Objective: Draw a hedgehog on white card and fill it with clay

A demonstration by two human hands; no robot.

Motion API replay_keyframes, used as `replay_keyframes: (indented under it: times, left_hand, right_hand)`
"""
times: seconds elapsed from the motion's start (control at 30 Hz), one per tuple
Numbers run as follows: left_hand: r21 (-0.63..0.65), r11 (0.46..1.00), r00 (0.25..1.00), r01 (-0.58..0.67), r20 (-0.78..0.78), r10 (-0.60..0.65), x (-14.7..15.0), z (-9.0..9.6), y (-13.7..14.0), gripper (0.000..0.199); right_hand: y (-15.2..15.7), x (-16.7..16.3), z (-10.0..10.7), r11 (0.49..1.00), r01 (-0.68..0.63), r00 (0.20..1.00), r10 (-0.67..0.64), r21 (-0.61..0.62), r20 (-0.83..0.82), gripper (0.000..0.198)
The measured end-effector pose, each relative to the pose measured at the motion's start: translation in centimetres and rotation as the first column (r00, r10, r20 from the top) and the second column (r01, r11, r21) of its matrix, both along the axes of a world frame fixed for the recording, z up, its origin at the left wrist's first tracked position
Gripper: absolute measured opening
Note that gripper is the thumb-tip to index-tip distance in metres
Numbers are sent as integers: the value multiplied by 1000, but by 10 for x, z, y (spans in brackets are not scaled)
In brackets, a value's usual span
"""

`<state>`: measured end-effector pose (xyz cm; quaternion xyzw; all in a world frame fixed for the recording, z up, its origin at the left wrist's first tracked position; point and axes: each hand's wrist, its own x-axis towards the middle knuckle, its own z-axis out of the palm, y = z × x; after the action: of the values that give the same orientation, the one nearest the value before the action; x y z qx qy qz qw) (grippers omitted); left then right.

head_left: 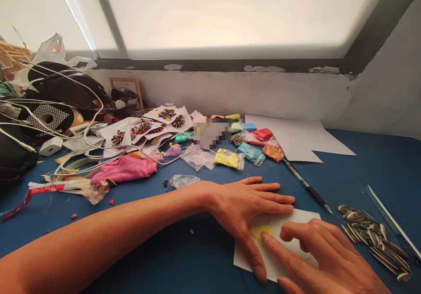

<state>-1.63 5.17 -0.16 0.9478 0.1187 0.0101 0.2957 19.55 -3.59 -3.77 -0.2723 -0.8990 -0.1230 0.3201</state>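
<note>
A small white paper card [245, 259] lies flat on the blue table, with a thin patch of yellow clay [258, 231] spread on it. My left hand [243, 206] rests on the card's left and top edge, fingers spread, thumb down along its side. The index fingertip of my right hand [322, 254] touches the yellow clay; its other fingers are partly bent and nothing is held in them. Faint drawn lines show on the card, mostly covered by my hands. To the right lies a pile of striped sunflower seeds [371, 235].
A pen [305, 186] and a metallic cutter-like tool [393, 219] lie on the right. Packets of coloured clay, including yellow [226, 158], spread behind my hands. Seed-decorated cards [144, 129], a pink cloth [125, 169] and white cables [95, 97] crowd the left. White paper [292, 136] lies at the back.
</note>
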Motion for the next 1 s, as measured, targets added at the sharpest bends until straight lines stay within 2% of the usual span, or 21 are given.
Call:
replay_keyframes:
  times: [0.2, 0.37, 0.53, 0.67, 0.8, 1.0]
  left_hand:
    - [3, 1000, 1000, 10, -10, -10, 1, 1, 1, 95]
    - [-10, 1000, 1000, 6, -18, -6, 1, 1, 1, 100]
    - [-27, 1000, 1000, 1, -11, -1, 1, 2, 1, 95]
    - [-10, 1000, 1000, 5, -8, -5, 0, 2, 1, 101]
    - [-14, 1000, 1000, 2, -24, -2, 0, 1, 1, 102]
    - [9, 1000, 1000, 13, -15, -13, 0, 1, 1, 99]
  right_hand:
    - [2, -5, -3, 998, 55, 998, -55, -31, -5, 28]
    - [0, -2, -1, 999, 22, 999, -23, 26, 25, 28]
    - [0, -2, -3, 997, 69, 998, -69, 37, 3, 30]
    - [1, -1, -1, 998, 20, 1000, -21, 55, 16, 28]
    - [0, -3, 0, 1000, 8, 999, -8, -8, -48, 26]
    - [0, -5, -5, 999, 35, 999, -35, -23, -1, 30]
